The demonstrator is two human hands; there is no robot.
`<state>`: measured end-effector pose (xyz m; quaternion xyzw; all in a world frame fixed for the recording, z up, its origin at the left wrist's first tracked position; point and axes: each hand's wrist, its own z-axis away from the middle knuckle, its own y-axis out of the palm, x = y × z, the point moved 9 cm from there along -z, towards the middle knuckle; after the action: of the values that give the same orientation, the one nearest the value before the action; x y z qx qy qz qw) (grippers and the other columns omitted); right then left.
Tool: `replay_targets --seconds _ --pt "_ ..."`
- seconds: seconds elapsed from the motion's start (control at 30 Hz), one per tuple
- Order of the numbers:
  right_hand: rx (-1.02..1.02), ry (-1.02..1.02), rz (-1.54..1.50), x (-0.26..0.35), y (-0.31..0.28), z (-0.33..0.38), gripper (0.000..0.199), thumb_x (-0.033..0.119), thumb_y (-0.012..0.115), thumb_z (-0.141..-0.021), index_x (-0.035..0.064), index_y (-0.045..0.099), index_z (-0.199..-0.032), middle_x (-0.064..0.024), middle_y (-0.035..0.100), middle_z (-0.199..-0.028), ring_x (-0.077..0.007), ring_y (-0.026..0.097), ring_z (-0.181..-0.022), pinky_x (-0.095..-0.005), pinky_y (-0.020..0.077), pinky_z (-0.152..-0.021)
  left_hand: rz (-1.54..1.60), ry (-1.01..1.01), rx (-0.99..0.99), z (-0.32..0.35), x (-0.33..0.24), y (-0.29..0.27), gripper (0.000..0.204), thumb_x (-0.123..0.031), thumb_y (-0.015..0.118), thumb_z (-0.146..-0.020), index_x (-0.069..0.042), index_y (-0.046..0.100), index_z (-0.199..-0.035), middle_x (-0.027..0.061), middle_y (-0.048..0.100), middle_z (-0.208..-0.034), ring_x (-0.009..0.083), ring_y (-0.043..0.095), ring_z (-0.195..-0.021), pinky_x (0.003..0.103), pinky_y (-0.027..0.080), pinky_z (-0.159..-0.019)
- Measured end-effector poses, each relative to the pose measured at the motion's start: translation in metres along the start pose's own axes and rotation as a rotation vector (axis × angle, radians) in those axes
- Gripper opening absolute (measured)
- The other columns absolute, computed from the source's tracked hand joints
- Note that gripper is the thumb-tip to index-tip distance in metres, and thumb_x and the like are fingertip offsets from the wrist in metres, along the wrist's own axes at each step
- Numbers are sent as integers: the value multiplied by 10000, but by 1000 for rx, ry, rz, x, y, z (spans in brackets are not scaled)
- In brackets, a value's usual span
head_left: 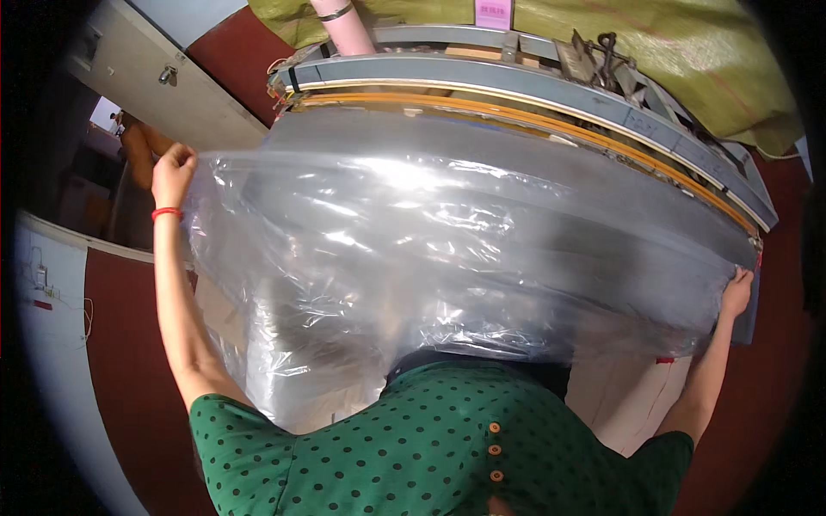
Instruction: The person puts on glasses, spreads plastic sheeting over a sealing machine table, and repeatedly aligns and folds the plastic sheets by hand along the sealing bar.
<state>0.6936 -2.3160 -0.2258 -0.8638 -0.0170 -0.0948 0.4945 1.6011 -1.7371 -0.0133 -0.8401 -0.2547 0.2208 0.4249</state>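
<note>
A wide sheet of clear plastic film [361, 232] is stretched between my two hands over a long grey surface [344, 129]. My left hand [175, 168], with a red band at the wrist, is raised at the far left and closed on the film's upper corner. At the far right, my right hand [736, 292] pinches the film's other end beside the grey surface's right edge. The film's upper edge runs taut from hand to hand. Its lower part hangs in shiny wrinkles in front of my body. Whether it is one layer or several, I cannot tell.
Beyond the surface runs a long metal rail [482, 82] with an orange strip [516, 112]. A pink roll [344, 26] stands at the back, and metal clamps [607, 60] lie at the back right. A yellow-green woven sheet [688, 60] covers the rear. A door [163, 73] is at the left.
</note>
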Motion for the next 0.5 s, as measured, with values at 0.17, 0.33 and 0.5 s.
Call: replay_targets --seconds 0.17,0.33,0.5 --pt "-23 45 3 -24 -12 2 309 383 393 -882 88 463 -941 -191 582 -885 -410 529 -825 -481 396 -644 333 285 143 68 -174 92 279 -58 570 -765 -27 545 -1041 97 560 -1061 264 510 -1021 347 397 -856" --pt "-22 37 -58 -39 -3 -3 337 398 408 -877 72 473 -931 -189 573 -873 -389 530 -814 -440 403 -655 225 314 492 109 -145 209 546 -306 492 -847 -105 305 -1319 73 260 -1388 275 195 -1294 432 165 -1030" --pt "-4 15 -196 -86 24 -20 362 384 451 -871 27 492 -908 -164 562 -820 -318 528 -756 -377 406 -677 225 292 470 88 -151 222 528 -348 481 -849 -100 353 -1297 69 299 -1371 276 200 -1292 471 156 -1020"
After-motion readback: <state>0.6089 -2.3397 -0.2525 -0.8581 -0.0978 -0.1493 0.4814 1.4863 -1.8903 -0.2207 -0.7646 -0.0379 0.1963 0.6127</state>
